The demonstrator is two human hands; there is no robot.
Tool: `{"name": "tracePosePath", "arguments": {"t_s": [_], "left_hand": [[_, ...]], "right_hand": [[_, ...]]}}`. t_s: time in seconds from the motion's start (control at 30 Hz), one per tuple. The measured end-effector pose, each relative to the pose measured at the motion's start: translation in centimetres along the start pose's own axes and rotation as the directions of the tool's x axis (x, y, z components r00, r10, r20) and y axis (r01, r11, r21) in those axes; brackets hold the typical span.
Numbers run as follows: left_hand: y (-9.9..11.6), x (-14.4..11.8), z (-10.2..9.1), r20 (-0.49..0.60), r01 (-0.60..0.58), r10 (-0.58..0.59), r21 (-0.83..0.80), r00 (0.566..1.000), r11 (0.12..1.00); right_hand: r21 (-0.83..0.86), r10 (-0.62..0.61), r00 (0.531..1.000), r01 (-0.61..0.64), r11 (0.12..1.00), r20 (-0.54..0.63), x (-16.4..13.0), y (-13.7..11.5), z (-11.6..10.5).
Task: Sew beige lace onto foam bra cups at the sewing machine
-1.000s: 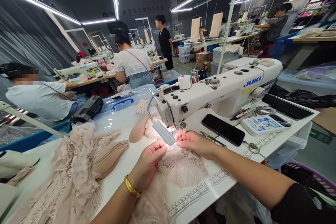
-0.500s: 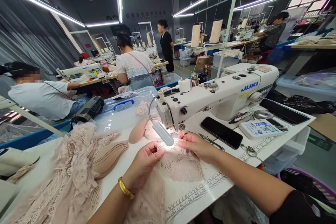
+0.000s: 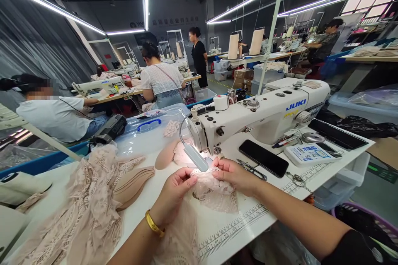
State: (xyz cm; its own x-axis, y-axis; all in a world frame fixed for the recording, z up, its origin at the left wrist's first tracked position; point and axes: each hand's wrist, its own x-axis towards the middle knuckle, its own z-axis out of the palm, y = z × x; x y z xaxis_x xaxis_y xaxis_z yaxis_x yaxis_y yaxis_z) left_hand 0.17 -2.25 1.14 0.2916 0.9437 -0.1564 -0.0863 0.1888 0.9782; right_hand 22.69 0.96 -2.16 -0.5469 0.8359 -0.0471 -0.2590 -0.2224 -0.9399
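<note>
Both hands pinch the edge of a pale pink lace piece (image 3: 217,194) in front of the sewing machine (image 3: 245,112). My left hand (image 3: 178,188), with a gold bangle at the wrist, grips the edge's left end between thumb and fingers. On the right end, my right hand (image 3: 234,176) is closed close to the needle area. A small lamp (image 3: 196,158) on a bent neck lights the lace and hides part of its edge. Behind lie more lace and a smooth beige cup (image 3: 164,155). The needle itself cannot be made out.
Left of my hands are a lace heap (image 3: 90,198) and stacked beige foam cups (image 3: 133,188). A phone (image 3: 263,158), thread snips (image 3: 251,169) and a blue-and-white box (image 3: 311,154) lie to the right. A clear plastic bin (image 3: 133,140) stands behind; co-workers sit further back.
My hands keep hold of the lace edge, and the hanging lace has shifted and folded slightly below them. The whole view has moved a little.
</note>
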Motion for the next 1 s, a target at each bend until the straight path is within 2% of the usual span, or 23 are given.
{"name": "tracePosePath", "arguments": {"t_s": [0.1,0.2,0.37,0.57,0.63,0.7,0.73,0.77,0.83,0.87,0.9,0.93,1.0], "left_hand": [[0.3,-0.2,0.2,0.005,-0.029,0.03,-0.029,1.0,0.999],[0.5,-0.3,0.3,0.015,-0.048,0.047,0.023,0.999,0.999],[0.6,-0.4,0.0,-0.013,-0.034,0.035,0.096,0.999,0.995],[1.0,-0.9,0.5,0.056,0.031,-0.031,-0.011,0.998,0.999],[1.1,-1.0,0.7,0.053,0.069,-0.069,0.016,0.996,0.998],[1.2,-0.9,0.8,0.015,0.071,-0.073,0.093,0.997,0.993],[1.3,-0.8,0.7,-0.006,0.063,-0.063,0.132,0.998,0.989],[1.3,-0.7,0.7,-0.023,0.057,-0.054,0.161,0.998,0.985],[1.4,-0.6,0.6,-0.033,0.063,-0.058,0.178,0.998,0.982],[1.4,-0.5,0.6,-0.03,0.073,-0.069,0.174,0.997,0.982],[1.5,-0.5,0.5,-0.026,0.083,-0.08,0.169,0.996,0.982],[1.5,-0.5,0.5,-0.023,0.088,-0.085,0.169,0.996,0.982],[1.5,-0.5,0.5,-0.026,0.086,-0.082,0.186,0.996,0.979]], "right_hand": [[-0.021,0.002,0.994,0.0,1.0,0.106,-0.4,0.2,0.1],[-0.011,-0.055,0.978,0.058,0.998,0.2,-0.7,0.2,0.4],[0.08,-0.073,0.987,0.062,0.995,0.143,-1.0,0.2,0.6],[0.102,0.071,0.98,-0.092,0.991,0.187,-2.6,1.2,1.6],[0.052,0.113,0.968,-0.127,0.991,0.223,-3.3,0.9,1.8],[-0.169,0.1,0.974,-0.066,0.983,0.203,-3.9,0.1,1.5],[-0.363,0.053,0.986,0.008,0.932,0.16,-4.2,-0.4,1.1],[-0.579,-0.028,0.994,0.087,0.811,0.109,-4.5,-1.0,0.4],[-0.909,-0.244,0.969,0.139,0.393,0.043,-4.8,-1.7,-1.3],[-0.976,-0.322,0.946,0.101,0.193,0.034,-5.0,-1.8,-2.3],[-0.998,-0.369,0.929,0.046,0.034,0.03,-5.1,-1.7,-3.3],[-0.996,-0.392,0.92,-0.004,-0.084,0.029,-5.2,-1.5,-4.3],[-0.969,-0.391,0.92,-0.064,-0.239,0.035,-5.4,-0.8,-5.9]]}}
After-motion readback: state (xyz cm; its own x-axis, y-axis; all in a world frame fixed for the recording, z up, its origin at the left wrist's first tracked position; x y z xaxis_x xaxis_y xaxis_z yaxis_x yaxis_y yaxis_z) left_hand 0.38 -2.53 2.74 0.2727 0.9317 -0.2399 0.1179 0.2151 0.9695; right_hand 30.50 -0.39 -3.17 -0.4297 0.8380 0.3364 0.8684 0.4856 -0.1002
